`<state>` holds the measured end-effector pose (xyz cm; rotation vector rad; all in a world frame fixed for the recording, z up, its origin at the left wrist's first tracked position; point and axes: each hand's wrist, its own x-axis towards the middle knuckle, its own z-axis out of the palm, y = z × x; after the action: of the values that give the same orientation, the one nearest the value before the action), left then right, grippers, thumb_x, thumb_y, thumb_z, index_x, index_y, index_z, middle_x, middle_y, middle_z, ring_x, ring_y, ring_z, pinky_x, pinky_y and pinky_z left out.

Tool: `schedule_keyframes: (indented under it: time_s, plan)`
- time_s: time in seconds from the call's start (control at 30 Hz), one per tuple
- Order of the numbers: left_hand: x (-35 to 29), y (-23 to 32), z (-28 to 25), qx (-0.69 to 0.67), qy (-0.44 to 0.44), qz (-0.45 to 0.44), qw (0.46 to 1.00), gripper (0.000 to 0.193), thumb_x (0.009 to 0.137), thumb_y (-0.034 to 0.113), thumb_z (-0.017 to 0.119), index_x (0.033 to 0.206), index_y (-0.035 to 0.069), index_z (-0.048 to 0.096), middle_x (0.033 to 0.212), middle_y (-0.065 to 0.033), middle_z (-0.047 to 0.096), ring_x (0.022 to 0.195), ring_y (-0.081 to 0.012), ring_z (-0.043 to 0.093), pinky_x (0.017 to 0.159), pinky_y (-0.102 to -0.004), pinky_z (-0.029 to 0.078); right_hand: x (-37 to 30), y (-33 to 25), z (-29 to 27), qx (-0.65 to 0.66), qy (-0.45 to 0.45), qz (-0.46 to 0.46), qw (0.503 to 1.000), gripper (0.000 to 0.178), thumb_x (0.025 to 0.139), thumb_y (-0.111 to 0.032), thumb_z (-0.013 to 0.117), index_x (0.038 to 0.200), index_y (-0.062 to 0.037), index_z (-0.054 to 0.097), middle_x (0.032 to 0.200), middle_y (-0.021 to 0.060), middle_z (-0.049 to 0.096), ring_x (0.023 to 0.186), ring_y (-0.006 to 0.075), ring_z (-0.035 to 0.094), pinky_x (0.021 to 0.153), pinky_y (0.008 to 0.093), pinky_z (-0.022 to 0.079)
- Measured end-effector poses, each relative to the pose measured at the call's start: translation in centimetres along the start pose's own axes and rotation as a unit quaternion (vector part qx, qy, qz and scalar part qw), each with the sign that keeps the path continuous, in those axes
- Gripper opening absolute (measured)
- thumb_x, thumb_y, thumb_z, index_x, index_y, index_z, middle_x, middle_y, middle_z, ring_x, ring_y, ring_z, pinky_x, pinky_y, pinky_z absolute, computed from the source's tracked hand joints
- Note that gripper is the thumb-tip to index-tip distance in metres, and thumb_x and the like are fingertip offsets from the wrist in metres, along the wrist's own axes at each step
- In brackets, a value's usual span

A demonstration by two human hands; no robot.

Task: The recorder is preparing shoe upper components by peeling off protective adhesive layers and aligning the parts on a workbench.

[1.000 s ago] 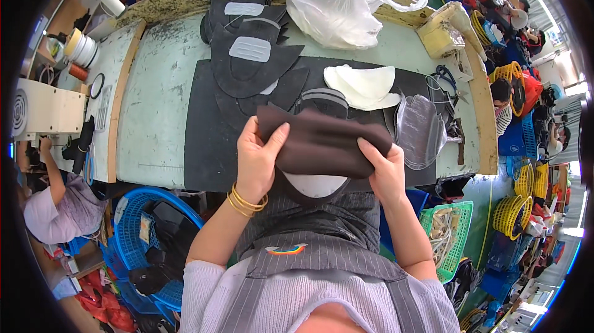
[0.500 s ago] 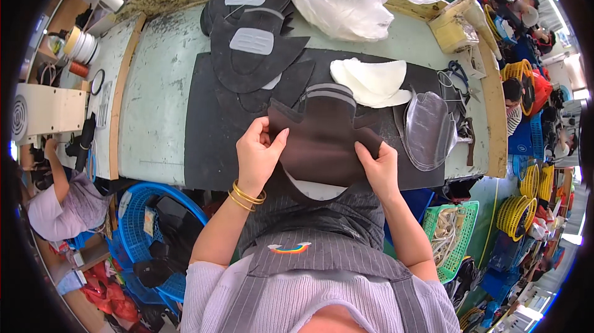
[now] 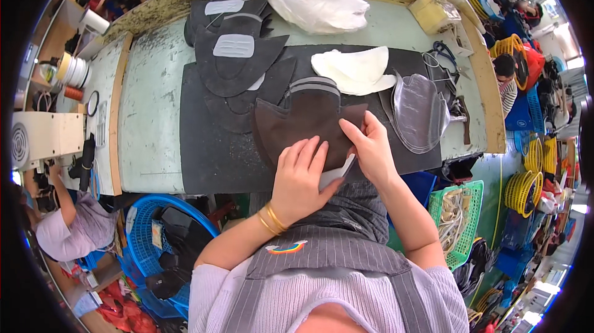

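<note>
A dark brown shoe upper piece [image 3: 297, 123] with a grey band along its top tab lies at the front of the black mat, its lower end at the table edge. My left hand [image 3: 300, 172] rests on its lower part with fingers stretched flat, the thumb beside a folded, pale-backed edge. At the piece's right side my right hand [image 3: 371, 150] is closed on the margin, thumb on top; some of its fingers are hidden. Behind it lie black upper pieces [image 3: 238, 76] with light grey patches. White cut pieces [image 3: 352, 70] are just beyond the right hand.
A black mat [image 3: 201, 160] covers part of the pale table. Clear plastic-like pieces [image 3: 422, 113], scissors [image 3: 444, 51] and a hammer [image 3: 463, 119] lie on the right. A plastic bag [image 3: 315, 2] sits at the back. Baskets, one blue [image 3: 139, 228] and one green [image 3: 473, 209], flank me.
The upper piece has gone from being held up by both sides to lying on the mat. My left hand has let go of its left edge and moved onto its lower part.
</note>
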<state>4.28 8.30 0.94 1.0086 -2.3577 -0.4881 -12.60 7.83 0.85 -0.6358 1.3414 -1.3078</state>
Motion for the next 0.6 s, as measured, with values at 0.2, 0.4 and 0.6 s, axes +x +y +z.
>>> schedule_keyframes:
  time_s: [0.2,0.4,0.6]
  plan:
    - [-1.9,-1.3,-0.3,0.073,-0.008,0.044,0.996,0.037,0.071,0.006,0.059,0.107,-0.004,0.057,0.109,-0.0186,0.058,0.104,-0.0327,0.057,0.095,-0.0398,0.045,-1.0,2.6,-3.2,-0.167,0.114,-0.061,0.977,0.01,0.087,-0.005,0.059,0.089,0.001,0.051,0.067,0.0035,0.057,0.046,0.0065,0.052,0.039,0.0222,0.043]
    - [-2.5,-3.0,-2.0,-0.053,-0.094,0.097,0.989,0.028,0.071,0.004,0.064,0.099,-0.001,0.061,0.114,-0.0165,0.058,0.114,-0.0365,0.051,0.099,-0.0443,0.041,-0.9,3.2,-3.1,-0.217,0.116,-0.07,0.967,0.013,0.086,-0.007,0.059,0.09,0.0016,0.05,0.067,0.0065,0.058,0.048,0.0136,0.056,0.042,0.027,0.046]
    - [0.0,-6.3,-4.4,-0.117,-0.063,0.079,0.988,0.035,0.082,0.023,0.064,0.108,0.001,0.058,0.12,-0.0168,0.057,0.118,-0.0367,0.049,0.102,-0.0471,0.035,1.7,-0.2,-3.3,-0.527,0.133,-0.411,0.732,0.021,0.077,-0.007,0.061,0.096,-0.0023,0.055,0.094,0.0153,0.059,0.082,0.0332,0.06,0.067,0.0406,0.05]
